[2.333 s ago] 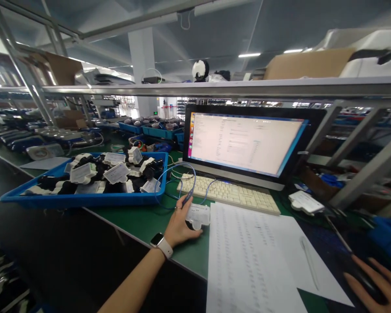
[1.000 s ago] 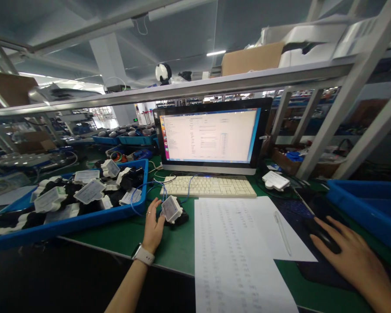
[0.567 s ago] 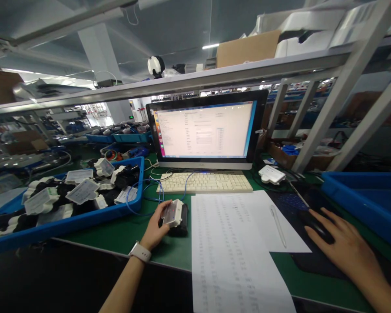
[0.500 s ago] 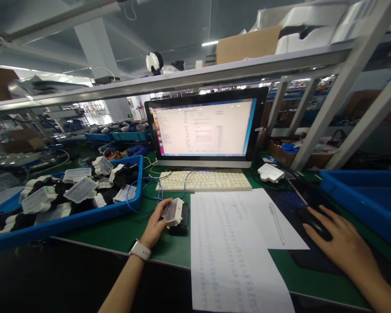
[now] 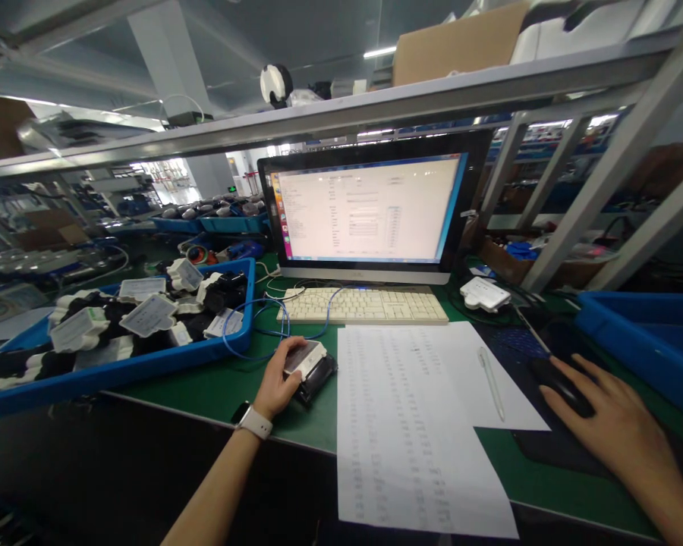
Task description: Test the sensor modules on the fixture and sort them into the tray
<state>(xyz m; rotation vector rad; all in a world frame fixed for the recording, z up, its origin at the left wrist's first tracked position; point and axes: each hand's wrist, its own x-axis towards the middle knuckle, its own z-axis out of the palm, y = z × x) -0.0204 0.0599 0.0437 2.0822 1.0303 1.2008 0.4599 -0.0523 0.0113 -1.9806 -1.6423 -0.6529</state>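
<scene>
My left hand point(image 5: 281, 381), with a pale-strapped watch on its wrist, is closed round a small white and black device point(image 5: 314, 370) over the green bench top, left of the printed sheets point(image 5: 404, 425). The device is tilted, its white cover up and its black body facing right. On the right, my right hand point(image 5: 609, 413) rests over a black computer mouse point(image 5: 562, 387) on a dark mouse pad point(image 5: 540, 447), fingers curved along it. A pen point(image 5: 491, 383) lies on the paper between my hands. Behind the paper are a white keyboard point(image 5: 364, 305) and a lit monitor point(image 5: 369, 208).
A blue tray point(image 5: 165, 359) at the left holds several similar white and black devices. Another blue tray point(image 5: 637, 303) stands at the right edge. One white device point(image 5: 485, 293) lies right of the keyboard. A blue cable point(image 5: 287, 322) loops near my left hand. A metal shelf point(image 5: 341, 112) spans above the monitor.
My left hand has turned the device, so its black body now faces more to the right. The right hand stays on the mouse. The whole view has shifted slightly.
</scene>
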